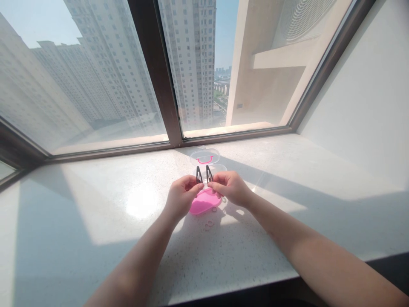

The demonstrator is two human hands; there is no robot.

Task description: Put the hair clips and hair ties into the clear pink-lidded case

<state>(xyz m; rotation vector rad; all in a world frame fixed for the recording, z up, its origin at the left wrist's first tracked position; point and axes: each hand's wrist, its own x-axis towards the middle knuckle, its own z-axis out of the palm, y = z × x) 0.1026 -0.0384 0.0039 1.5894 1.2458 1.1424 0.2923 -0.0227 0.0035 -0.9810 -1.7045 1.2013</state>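
Note:
My left hand pinches a dark snap hair clip by its lower end, holding it upright. My right hand pinches a second dark hair clip the same way, right beside the first. Both hands hover over a pink oval tray lying on the white stone windowsill. Just behind the clips stands a small clear plastic case with a pink handle, its lid open.
A few small clear elastic rings lie on the sill near the pink tray. A large window with a dark frame runs along the back. A white wall closes the right side. The sill's front edge is near my forearms.

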